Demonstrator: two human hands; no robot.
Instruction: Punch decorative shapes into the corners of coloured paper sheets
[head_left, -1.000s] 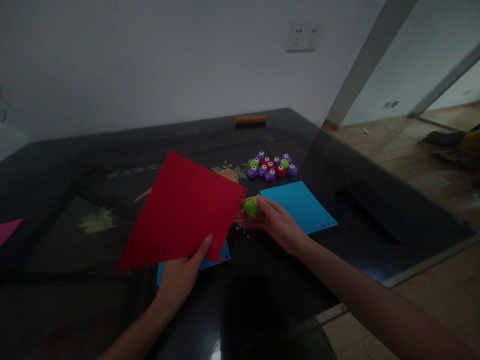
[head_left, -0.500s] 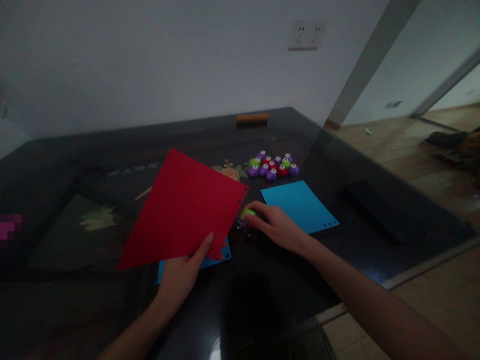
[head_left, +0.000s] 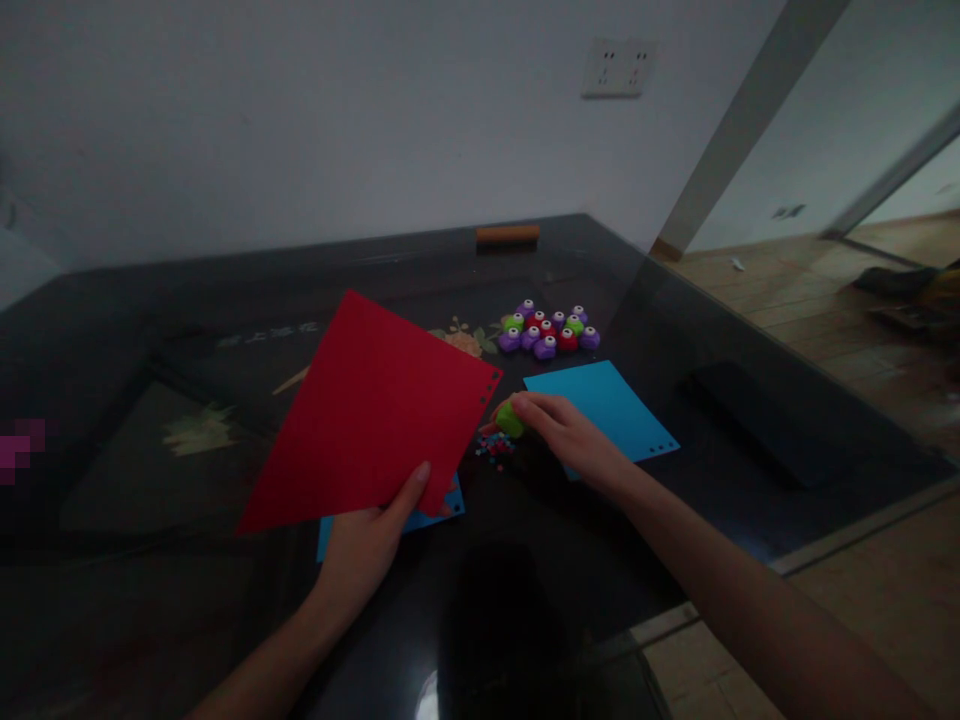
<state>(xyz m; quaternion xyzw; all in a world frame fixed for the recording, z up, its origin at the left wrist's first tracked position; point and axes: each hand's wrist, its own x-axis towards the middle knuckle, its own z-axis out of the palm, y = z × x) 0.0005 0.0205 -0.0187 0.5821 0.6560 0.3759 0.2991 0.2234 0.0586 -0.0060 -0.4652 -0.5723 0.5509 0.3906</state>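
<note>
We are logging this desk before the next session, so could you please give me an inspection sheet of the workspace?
Surface: dark glossy table.
Job's things: red sheet with punched holes on its right edge; green punch; confetti below it.
Clutter: punch cluster; blue sheet; second blue sheet beneath the red; orange bar; black slab.
Grippers: left hand pinches red sheet; right hand grips green punch.
Cables: nothing seen.
Surroundings: wall socket, wooden floor.

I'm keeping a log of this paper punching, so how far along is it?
Done: the blue sheet has holes at its right corner, the red sheet has a row along its right edge, and confetti lies on the table. In hand: the left hand holds the red sheet, the right hand a green punch at that edge. Left: most red edges look unpunched; other punches sit unused.
</note>
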